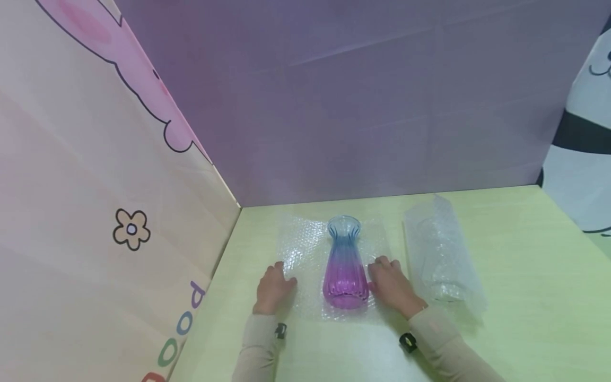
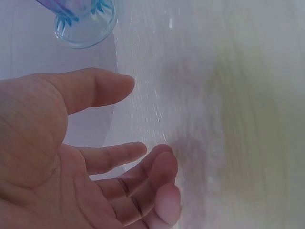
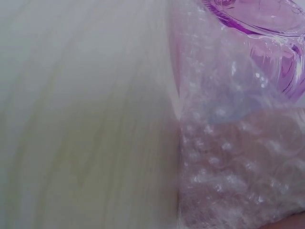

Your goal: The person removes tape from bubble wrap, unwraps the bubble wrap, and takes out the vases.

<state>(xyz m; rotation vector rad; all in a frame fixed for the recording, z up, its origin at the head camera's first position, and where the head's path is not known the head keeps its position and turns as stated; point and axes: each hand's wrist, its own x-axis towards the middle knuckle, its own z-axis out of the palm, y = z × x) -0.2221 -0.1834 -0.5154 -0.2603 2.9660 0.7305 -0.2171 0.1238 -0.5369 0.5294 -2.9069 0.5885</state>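
The pale desk [image 1: 525,265] carries a bubble-wrap sheet [image 1: 305,297] and, to its right, a wrapped clear vase [image 1: 444,265]. The blue-and-purple vase [image 1: 346,268] lies on the sheet. The left hand [image 1: 274,287] has its grip spread; the right hand [image 1: 391,284] meets the sheet's right edge, whether pinching I cannot tell.

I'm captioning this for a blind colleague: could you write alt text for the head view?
A glass vase, blue at the mouth and pinkish purple at the base, lies on bubble wrap between a person's left hand and right hand. On the pale table to the right, a clear glass vessel lies in translucent wrap.
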